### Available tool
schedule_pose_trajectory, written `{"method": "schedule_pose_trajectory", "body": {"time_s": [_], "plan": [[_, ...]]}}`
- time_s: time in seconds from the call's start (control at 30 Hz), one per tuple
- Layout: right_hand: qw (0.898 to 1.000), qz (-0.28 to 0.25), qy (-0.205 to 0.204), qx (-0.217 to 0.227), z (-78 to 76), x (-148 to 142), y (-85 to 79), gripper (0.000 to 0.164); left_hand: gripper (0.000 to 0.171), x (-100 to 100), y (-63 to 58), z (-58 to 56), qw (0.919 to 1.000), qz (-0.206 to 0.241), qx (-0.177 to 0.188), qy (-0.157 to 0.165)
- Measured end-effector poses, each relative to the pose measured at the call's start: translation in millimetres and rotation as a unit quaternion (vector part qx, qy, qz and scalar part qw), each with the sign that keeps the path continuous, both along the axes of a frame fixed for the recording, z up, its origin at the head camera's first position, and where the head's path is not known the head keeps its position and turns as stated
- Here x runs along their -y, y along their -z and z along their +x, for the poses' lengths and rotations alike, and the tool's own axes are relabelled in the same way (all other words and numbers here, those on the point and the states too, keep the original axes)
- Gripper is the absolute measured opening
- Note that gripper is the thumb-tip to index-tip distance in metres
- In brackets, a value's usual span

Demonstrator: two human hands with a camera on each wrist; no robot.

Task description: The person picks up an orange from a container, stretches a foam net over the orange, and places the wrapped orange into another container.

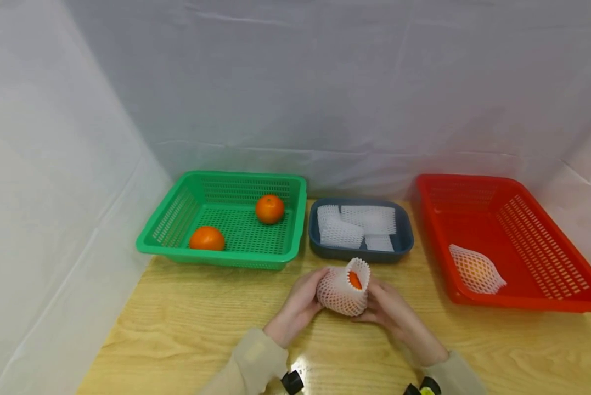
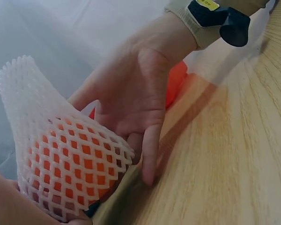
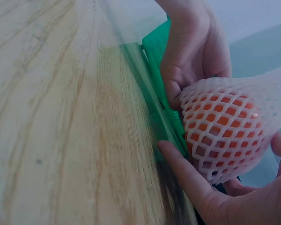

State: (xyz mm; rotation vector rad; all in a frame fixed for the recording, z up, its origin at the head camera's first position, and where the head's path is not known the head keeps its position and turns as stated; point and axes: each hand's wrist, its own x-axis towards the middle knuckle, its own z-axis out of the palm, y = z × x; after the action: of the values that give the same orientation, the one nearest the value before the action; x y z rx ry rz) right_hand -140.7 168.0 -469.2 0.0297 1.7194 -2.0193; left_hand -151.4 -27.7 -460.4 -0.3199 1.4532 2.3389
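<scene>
An orange sits inside a white foam net sleeve (image 1: 342,296), held above the table between both hands. My left hand (image 1: 300,302) grips it from the left side, fingers partly hidden behind the net. On the other side, my right hand (image 1: 391,312) holds the sleeve with thumb and fingers spread around it; one finger (image 3: 185,168) stays extended in the right wrist view. Through the sleeve's open upper end, a bit of orange peel (image 1: 355,280) shows. The left wrist view shows the orange (image 2: 79,164) through the mesh, with the sleeve's neck standing up loose.
A green basket (image 1: 295,249) at the left holds two bare oranges (image 1: 269,209). Behind the hands, a dark blue tray (image 1: 405,233) contains several folded foam nets (image 1: 342,233). At the right stands a red basket (image 1: 517,301) with one netted fruit (image 1: 477,270).
</scene>
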Motion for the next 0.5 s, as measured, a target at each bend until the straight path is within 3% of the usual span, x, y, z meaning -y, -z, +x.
{"method": "schedule_pose_trajectory", "body": {"time_s": [0.13,0.3,0.5], "plan": [[0.999,-0.034,-0.02,-0.004,-1.2,-2.0,0.6,0.064,0.043,-1.2,-3.1,-2.4,1.0,0.003,-0.004,-0.005],[0.998,-0.065,-0.002,0.01,-0.7,-3.2,-0.4,0.041,0.043,-2.4,-4.3,-3.3,0.9999,0.005,-0.011,-0.012],[0.996,-0.094,-0.01,0.005,3.0,-1.1,-6.4,0.037,0.022,-4.5,2.1,-1.8,0.9991,0.03,-0.028,-0.013]]}}
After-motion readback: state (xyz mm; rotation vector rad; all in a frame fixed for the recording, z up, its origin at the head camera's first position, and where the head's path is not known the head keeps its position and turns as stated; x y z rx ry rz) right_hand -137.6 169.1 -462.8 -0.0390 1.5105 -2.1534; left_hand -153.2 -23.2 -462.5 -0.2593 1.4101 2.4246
